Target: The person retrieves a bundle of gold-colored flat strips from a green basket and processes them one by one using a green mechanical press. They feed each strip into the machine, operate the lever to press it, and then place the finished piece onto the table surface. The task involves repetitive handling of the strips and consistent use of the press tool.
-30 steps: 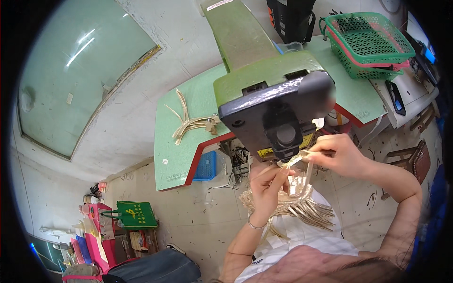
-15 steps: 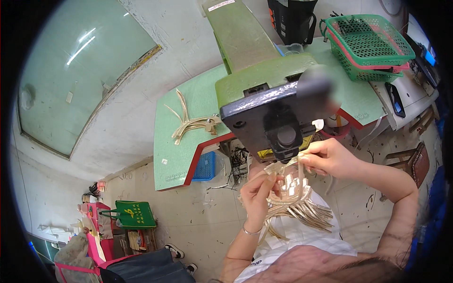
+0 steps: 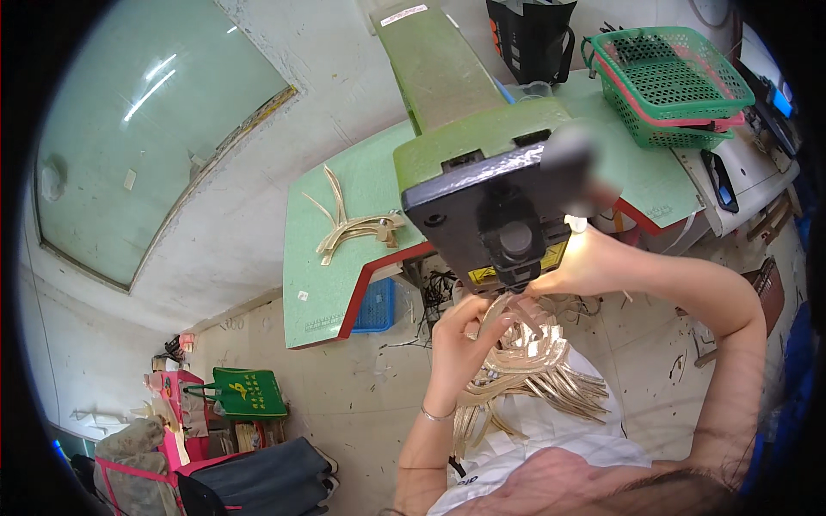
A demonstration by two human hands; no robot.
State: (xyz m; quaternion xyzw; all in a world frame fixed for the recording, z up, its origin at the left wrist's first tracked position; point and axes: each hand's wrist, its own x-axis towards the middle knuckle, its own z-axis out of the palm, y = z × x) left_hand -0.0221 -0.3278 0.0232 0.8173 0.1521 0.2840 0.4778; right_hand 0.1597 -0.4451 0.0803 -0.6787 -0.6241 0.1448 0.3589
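Gold strap pieces lie bunched on my lap, a shiny fanned bundle (image 3: 555,378) with many loose ends. My left hand (image 3: 460,344) pinches a gold strap (image 3: 493,320) just under the machine head. Close beside the dark lower tip of that head, my right hand (image 3: 576,268) is closed with its fingertips on the strap's far end; the exact grip is partly hidden. Above both hands looms the green machine (image 3: 482,142) with a black front plate, which covers part of the work.
More gold straps (image 3: 344,228) lie on the left of the green red-edged table (image 3: 323,284). Stacked green and pink baskets (image 3: 675,103) and a phone (image 3: 719,181) sit at the right. A blue crate (image 3: 373,305) is below; a green bag (image 3: 249,392) stands at lower left.
My right hand has moved left and away from me, up to the machine's tip. My left hand has shifted slightly left, and more of the strap bundle shows beneath it.
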